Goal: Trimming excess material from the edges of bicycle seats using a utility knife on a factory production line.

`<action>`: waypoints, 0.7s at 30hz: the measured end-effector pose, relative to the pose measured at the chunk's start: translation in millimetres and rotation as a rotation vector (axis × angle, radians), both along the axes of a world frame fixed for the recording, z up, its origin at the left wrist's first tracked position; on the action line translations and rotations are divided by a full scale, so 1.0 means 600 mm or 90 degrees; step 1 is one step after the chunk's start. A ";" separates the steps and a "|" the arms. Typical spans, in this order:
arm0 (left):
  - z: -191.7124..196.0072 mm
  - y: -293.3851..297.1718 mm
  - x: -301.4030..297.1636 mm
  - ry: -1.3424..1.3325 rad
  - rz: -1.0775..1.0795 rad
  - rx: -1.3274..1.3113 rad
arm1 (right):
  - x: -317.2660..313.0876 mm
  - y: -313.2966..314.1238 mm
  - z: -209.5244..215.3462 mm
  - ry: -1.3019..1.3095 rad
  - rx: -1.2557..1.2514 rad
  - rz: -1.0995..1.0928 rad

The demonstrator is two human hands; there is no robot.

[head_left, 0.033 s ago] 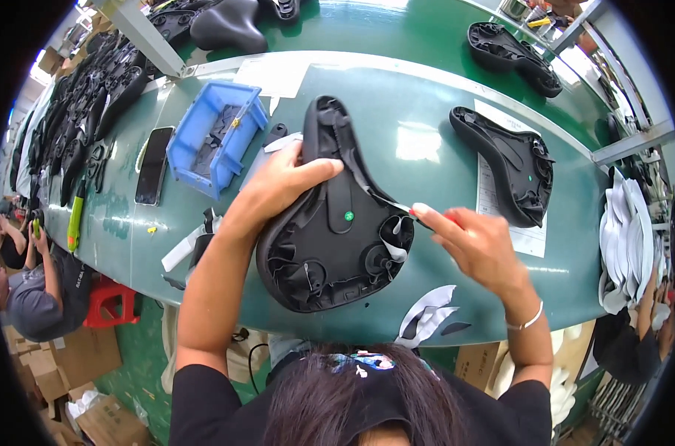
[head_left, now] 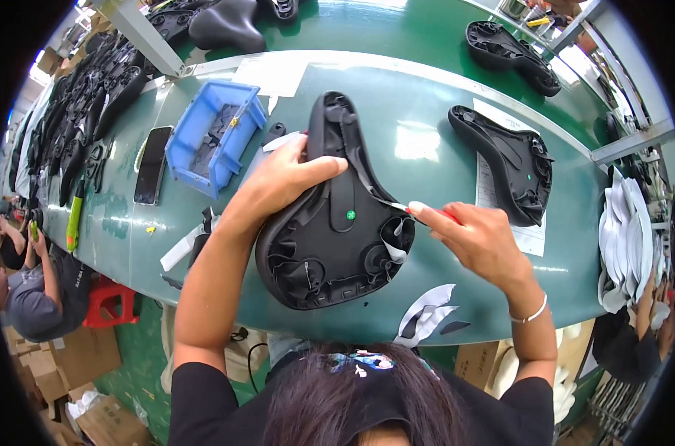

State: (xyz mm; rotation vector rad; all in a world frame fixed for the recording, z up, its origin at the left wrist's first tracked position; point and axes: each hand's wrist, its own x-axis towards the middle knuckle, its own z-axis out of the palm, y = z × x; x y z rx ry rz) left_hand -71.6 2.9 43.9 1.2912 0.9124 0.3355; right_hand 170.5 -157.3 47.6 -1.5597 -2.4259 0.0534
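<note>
The left hand (head_left: 278, 182) lies flat and gripping over the left flank of an upturned black bicycle saddle (head_left: 333, 215), thumb stretched across its middle, pinning it to the green table (head_left: 426, 149); the right hand (head_left: 478, 238) is pinched shut on a thin red-handled tool (head_left: 430, 212) and on the end of a pale strip (head_left: 378, 197) that runs off the saddle's right edge.

The saddle sits underside up at the table's near edge, nose pointing away from the person, wide rear nearest them; a small green dot (head_left: 350, 215) marks its centre.

Judging by its look, the shell is stiff moulded plastic, fairly light, ribbed enough to give good purchase; the flanks or the narrow nose seem the safest places to hold; the strip looks thin, limp and easily torn, best taken close to where it leaves the saddle.

Left of the saddle stands a blue bin (head_left: 211, 134) of dark parts, and beyond that a phone (head_left: 151, 163); right of the saddle lies a second upturned saddle (head_left: 508, 163) on a paper sheet; just below the saddle, white and black offcuts (head_left: 426, 312) rest at the table's edge.
</note>
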 end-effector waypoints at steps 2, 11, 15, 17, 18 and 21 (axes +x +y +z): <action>0.009 -0.001 0.014 -0.012 -0.016 0.015 | 0.013 -0.002 -0.006 0.012 -0.016 0.013; -0.036 -0.006 -0.018 0.061 0.056 0.056 | -0.066 -0.118 -0.088 0.136 -0.165 -0.232; -0.049 -0.054 -0.043 0.049 0.213 0.032 | -0.151 -0.176 -0.091 0.302 -0.149 -0.348; -0.044 -0.077 -0.055 0.042 0.234 0.005 | -0.156 -0.193 -0.076 0.297 -0.164 -0.360; -0.047 -0.085 -0.064 0.006 0.261 0.000 | -0.152 -0.197 -0.074 0.296 -0.175 -0.359; -0.071 -0.106 -0.081 -0.049 0.301 0.020 | -0.123 -0.164 -0.082 0.499 -0.077 -0.396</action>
